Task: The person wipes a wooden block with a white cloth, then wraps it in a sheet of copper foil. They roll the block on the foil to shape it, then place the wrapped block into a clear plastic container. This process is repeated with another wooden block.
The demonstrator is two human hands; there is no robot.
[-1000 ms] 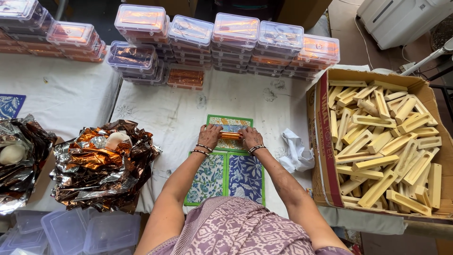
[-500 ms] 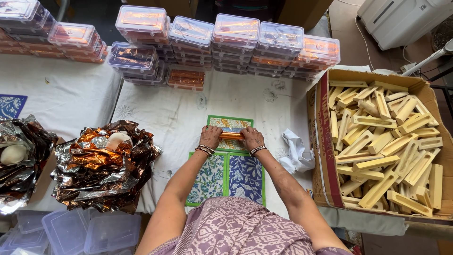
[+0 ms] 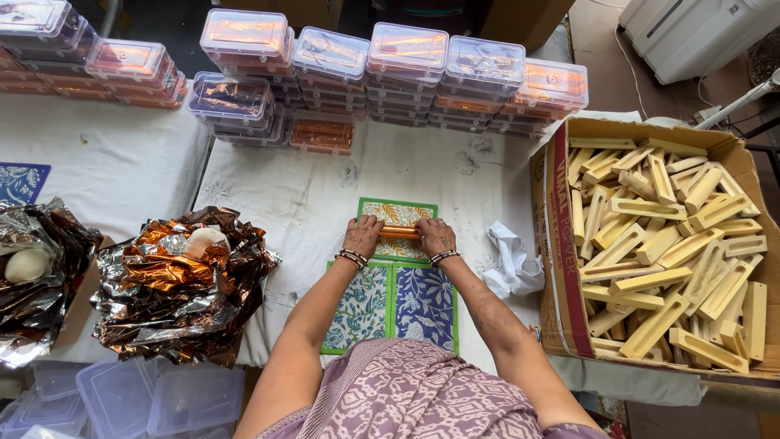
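Observation:
My left hand (image 3: 362,236) and my right hand (image 3: 435,236) press on the two ends of a short copper-foil-wrapped stick (image 3: 399,232). The stick lies crosswise on a green-edged printed mat with an orange pattern (image 3: 397,213). Two more printed mats, one teal (image 3: 358,309) and one blue (image 3: 423,299), lie side by side nearer to me under my forearms. Both wrists wear dark bead bangles.
A heap of crumpled copper foil sheets (image 3: 175,280) lies at the left, another (image 3: 36,272) farther left. Stacked clear lidded boxes (image 3: 406,69) line the far edge. A cardboard box of pale wooden moulds (image 3: 662,244) stands at the right, a white cloth (image 3: 510,258) beside it. Empty clear tubs (image 3: 122,398) sit lower left.
Both hands stay pressed on the foil-wrapped stick; their position on the mat has barely shifted. Nothing else has moved.

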